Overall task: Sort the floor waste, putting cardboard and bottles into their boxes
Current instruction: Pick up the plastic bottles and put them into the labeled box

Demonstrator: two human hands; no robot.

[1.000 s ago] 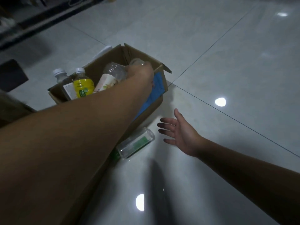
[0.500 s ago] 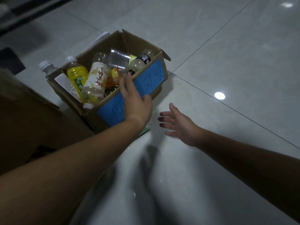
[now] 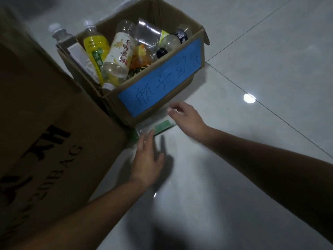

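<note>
A clear plastic bottle with a green label (image 3: 156,127) lies on the floor against the front of the bottle box (image 3: 201,56), a cardboard box with a blue handwritten label (image 3: 158,83). Several bottles fill the box, among them a yellow one (image 3: 95,46) and a white-labelled one (image 3: 119,55). My left hand (image 3: 148,157) is flat, fingers straight, its fingertips at the near side of the lying bottle. My right hand (image 3: 187,120) reaches over the bottle's right end with fingers bent, holding nothing that shows.
A large brown cardboard box with black print (image 3: 46,141) stands at the left, close to my left arm. A capped clear bottle (image 3: 59,35) stands behind the bottle box. Glossy grey floor tiles (image 3: 252,51) spread to the right and front.
My left hand has left the bottle box and dropped to the floor bottle. My right hand has moved in toward that bottle. The view has shifted closer to the boxes.
</note>
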